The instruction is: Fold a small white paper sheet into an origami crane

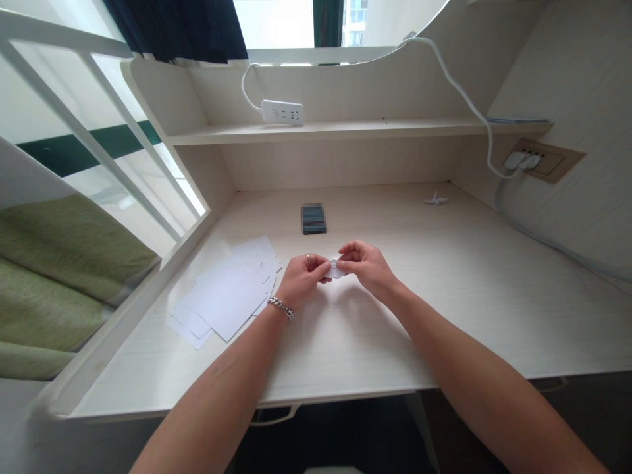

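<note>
Between my two hands, just above the middle of the desk, is a small piece of folded white paper (336, 270). My left hand (302, 276) pinches its left side between thumb and fingers; a ring and a chain bracelet are on this hand and wrist. On the right side of the paper, the thumb and fingers of my right hand (366, 264) are closed on it. The fingers partly cover the paper, so its exact folded shape is hard to make out.
Loose white paper sheets (232, 289) lie overlapping at the left. A dark, pixelated rectangular object (313, 218) lies beyond my hands. A folded paper crane (436, 199) sits at the back right. The shelf (345, 130) holds a power strip (282, 112); a white cable (459, 82) hangs at the right.
</note>
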`<state>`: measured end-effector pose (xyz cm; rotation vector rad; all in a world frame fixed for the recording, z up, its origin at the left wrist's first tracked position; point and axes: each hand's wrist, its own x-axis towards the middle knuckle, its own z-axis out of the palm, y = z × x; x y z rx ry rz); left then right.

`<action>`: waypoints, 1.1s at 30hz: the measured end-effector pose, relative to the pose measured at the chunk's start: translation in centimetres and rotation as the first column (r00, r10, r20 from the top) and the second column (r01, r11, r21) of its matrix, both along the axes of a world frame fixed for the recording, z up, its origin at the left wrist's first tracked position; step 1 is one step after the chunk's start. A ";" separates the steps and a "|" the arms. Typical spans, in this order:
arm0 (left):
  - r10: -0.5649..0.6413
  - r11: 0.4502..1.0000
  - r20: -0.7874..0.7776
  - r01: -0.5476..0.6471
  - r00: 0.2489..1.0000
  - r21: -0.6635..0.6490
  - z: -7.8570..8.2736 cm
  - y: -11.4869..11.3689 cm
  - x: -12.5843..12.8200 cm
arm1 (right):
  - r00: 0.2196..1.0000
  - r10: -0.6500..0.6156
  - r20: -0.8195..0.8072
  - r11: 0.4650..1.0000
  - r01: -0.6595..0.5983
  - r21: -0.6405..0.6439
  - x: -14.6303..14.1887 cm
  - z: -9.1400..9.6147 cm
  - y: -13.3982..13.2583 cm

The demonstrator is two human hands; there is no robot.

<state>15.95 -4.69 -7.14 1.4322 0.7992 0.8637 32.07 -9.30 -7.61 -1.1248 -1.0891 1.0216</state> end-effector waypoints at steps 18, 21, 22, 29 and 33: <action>0.024 0.952 -0.324 0.077 0.946 0.296 -1.4 0.6 -0.4 | 0.917 -0.047 0.397 0.999 0.037 0.032 0.0 -0.3 -0.5; 0.056 0.925 -0.409 0.107 0.911 0.366 -1.1 0.5 -0.6 | 0.889 -0.063 0.454 0.997 0.035 0.069 -0.1 -0.2 -0.6; 0.061 0.919 -0.435 0.120 0.899 0.376 -0.9 0.5 -0.6 | 0.879 -0.058 0.474 0.997 0.027 0.073 -0.1 -0.1 -0.6; -0.096 0.926 -0.454 0.247 0.886 0.286 0.8 2.2 -0.8 | 0.861 0.003 0.509 1.000 -0.008 0.006 0.1 1.3 0.7; -0.161 0.939 -0.392 0.263 0.906 0.223 0.7 3.1 -1.1 | 0.897 0.076 0.435 0.997 -0.066 -0.039 0.3 1.3 1.8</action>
